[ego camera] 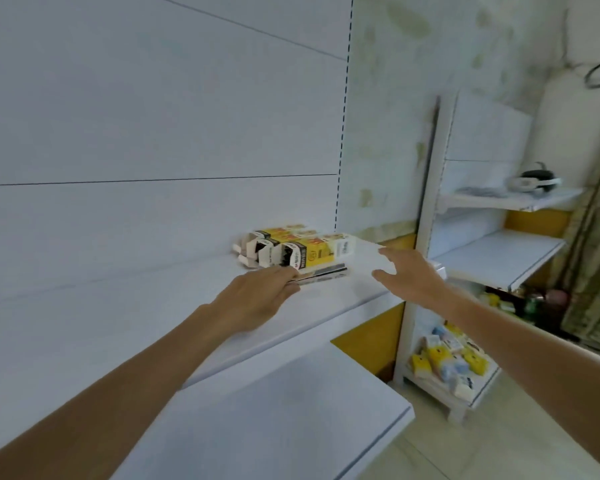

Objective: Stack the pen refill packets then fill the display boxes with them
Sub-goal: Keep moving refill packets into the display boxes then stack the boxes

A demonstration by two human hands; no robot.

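Two bare forearms reach in from the bottom edge, the left forearm rising from the lower left corner and the right forearm from the lower right. Behind everything stands a white back panel, crossed by thin dark seams. A long white shelf runs along its foot, and a lower shelf juts out beneath it, closer to the camera. To the right is a stained, peeling wall, with a second white rack against it. A patterned curtain hangs at the far right above a pale tiled floor. Yellow and blue small packs are heaped on the rack's bottom level, and a dark, rounded object, too blurred to name, sits on its upper level.

The display boxes, yellow, black and white, lie side by side at the right end of the long shelf, against the back panel, their open flaps turned leftward. Just in front of them, flat on the shelf, lies a thin stack of pen refill packets, parallel to the nearest box and right beside it. Nothing stands between the hands and the boxes.

The left hand is back-up, and its grip is closed on the stack's left end, fingers curled around it. The right hand is above the shelf's right end, just right of the packets and boxes, palm down. Its grip is apart, fingers spread and holding nothing.
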